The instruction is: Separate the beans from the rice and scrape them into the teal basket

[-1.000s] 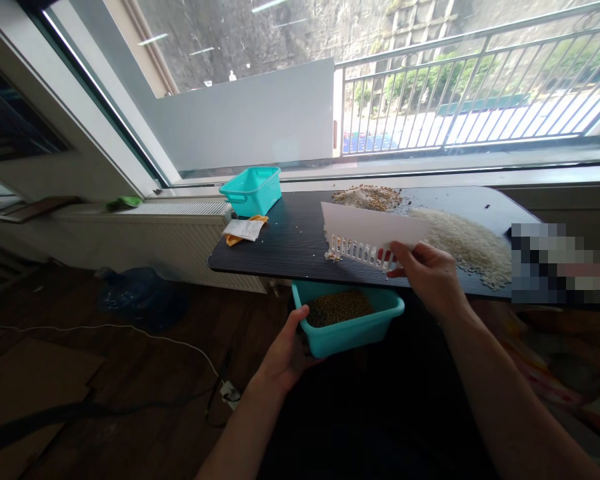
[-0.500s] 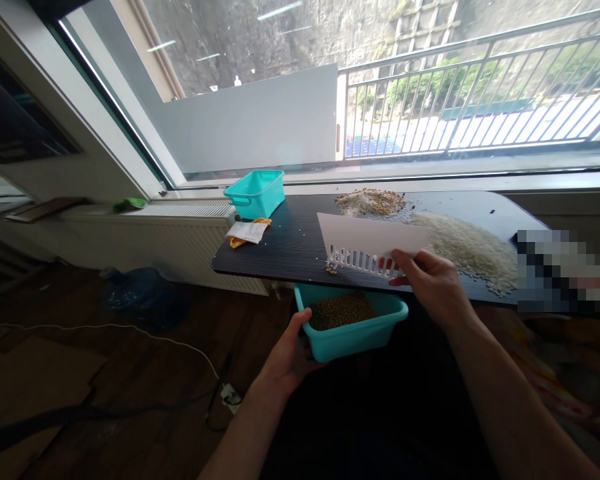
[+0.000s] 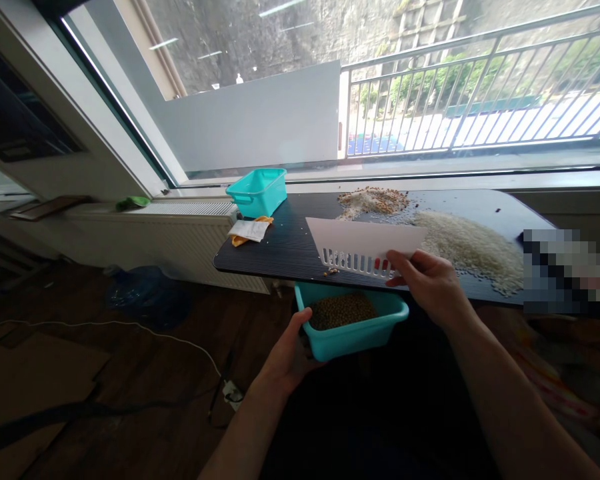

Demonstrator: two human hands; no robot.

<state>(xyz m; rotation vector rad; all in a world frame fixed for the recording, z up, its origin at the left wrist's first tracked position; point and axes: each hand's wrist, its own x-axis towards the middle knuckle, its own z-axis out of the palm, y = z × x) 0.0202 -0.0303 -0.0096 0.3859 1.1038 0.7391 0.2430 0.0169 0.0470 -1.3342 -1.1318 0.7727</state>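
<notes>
My left hand point(image 3: 291, 353) grips the left end of a turquoise plastic basin point(image 3: 357, 342), thumb over the rim. Brownish beans point(image 3: 344, 311) cover the basin's bottom, and it sits just under the table's front edge. Between the thumb and fingers of my right hand point(image 3: 427, 280) is a thin white slotted card point(image 3: 363, 235), tilted over the tabletop with its row of slots downward. A few beans point(image 3: 331, 272) lie by the card's lower left edge. Behind the card is a pile of mixed beans and pale grains point(image 3: 375, 200); to its right spreads a heap of white rice point(image 3: 473, 250).
A second turquoise basin point(image 3: 261, 195) stands at the dark table's point(image 3: 290, 250) back left, with a white packet on a yellow cloth point(image 3: 249, 231) in front of it. A radiator point(image 3: 180, 243) is to the left. A large blue water bottle point(image 3: 145, 293) lies on the floor.
The card in my right hand has shifted slightly left and tilted a little differently. My left hand and the basin hold nearly the same place.
</notes>
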